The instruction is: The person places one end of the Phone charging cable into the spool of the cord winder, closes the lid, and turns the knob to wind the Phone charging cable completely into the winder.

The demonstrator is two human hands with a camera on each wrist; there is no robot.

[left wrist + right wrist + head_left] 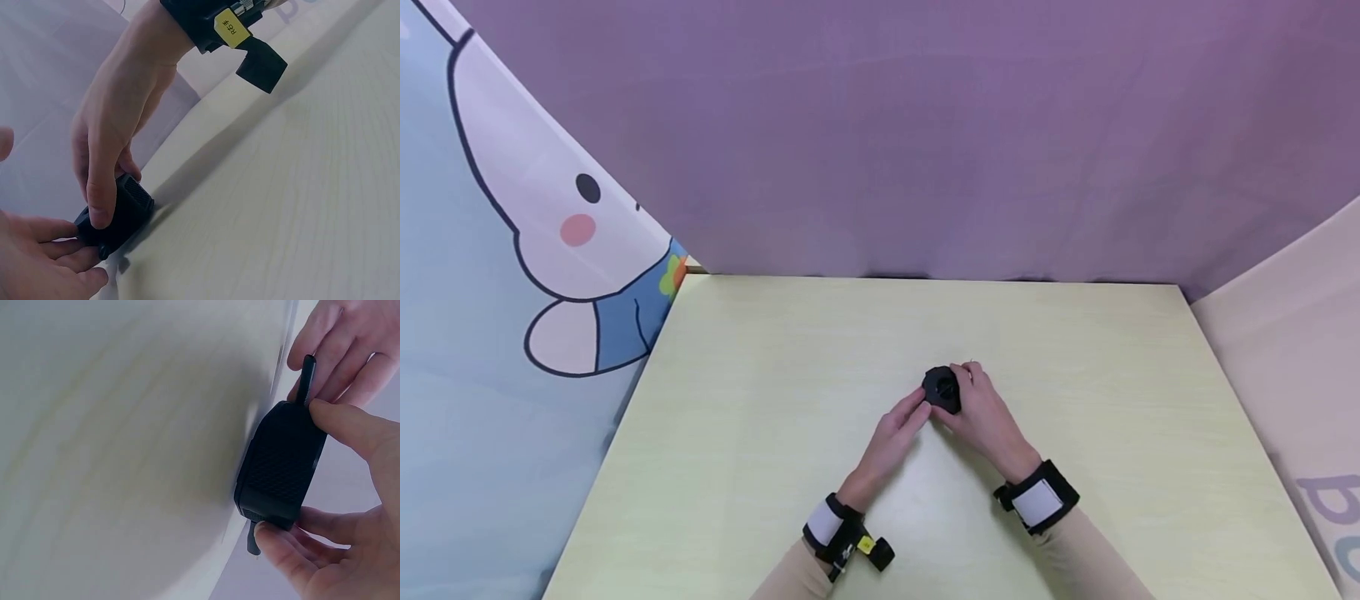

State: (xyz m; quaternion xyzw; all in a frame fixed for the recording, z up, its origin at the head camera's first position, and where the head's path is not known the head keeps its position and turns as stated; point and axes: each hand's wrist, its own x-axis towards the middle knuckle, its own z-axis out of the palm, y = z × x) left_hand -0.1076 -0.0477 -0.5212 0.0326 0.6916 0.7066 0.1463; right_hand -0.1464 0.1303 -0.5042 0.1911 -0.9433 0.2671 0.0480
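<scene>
My right hand (988, 421) grips a small black box-like device (942, 389) above the table, thumb at one end and fingers at the other. A round recessed part shows on its top in the head view. In the right wrist view, the black device (281, 465) has a ribbed or textured side and a thin tab sticking out near each end. My left hand (891, 446) reaches in from the left, its nearly straight fingertips touching the device's near-left edge. Close up, the left hand's fingers (59, 247) lie beside one tab; whether they pinch it is unclear.
A pale wood-grain table (760, 400) lies under both hands. Behind it hangs a purple cloth (925, 142); a blue cartoon-print curtain (467, 400) stands left and a pale curtain (1285, 350) right. Each wrist wears a black strap (1037, 497).
</scene>
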